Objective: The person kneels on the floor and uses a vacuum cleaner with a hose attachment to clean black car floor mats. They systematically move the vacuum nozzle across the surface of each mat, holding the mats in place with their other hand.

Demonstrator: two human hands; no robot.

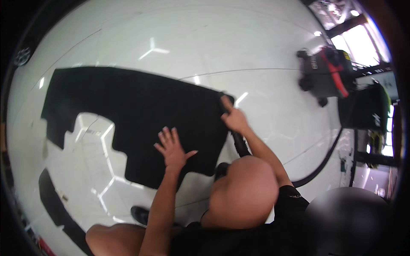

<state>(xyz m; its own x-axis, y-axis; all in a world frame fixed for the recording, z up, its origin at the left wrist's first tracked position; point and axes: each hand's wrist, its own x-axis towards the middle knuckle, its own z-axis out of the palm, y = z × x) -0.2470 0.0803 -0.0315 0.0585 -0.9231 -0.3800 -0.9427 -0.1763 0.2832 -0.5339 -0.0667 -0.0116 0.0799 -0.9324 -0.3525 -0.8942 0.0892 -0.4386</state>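
Item: black floor mat [136, 115], one piece, cut to an irregular outline with notches along its near edge. Location: flat on the glossy white tiled floor [239, 34], left of centre, directly ahead of the kneeling person.

Orientation: long axis runs left to right, dropping slightly toward the near right. The straighter edge faces far; the notched edge faces near. The right end tapers to a corner under the vacuum nozzle [224, 102].

Left hand [173, 147]: palm down, fingers spread wide, pressing the mat's near-right portion flat. It holds nothing.

Right hand [234, 117]: wrapped around the black vacuum tube just behind the nozzle, index finger extended along it. The nozzle sits at the mat's far-right corner.

Accessories: black hose [324, 158] trails right and far to a red-and-grey canister vacuum [326, 72] on castors, well apart from the mat. A second dark strip [57, 209] lies near left, separate.

Progress, as judged: vacuuming appears under way at the right end. No visible contrast marks cleaned from uncleaned pile, so the share done cannot be told; the left expanse likely remains.
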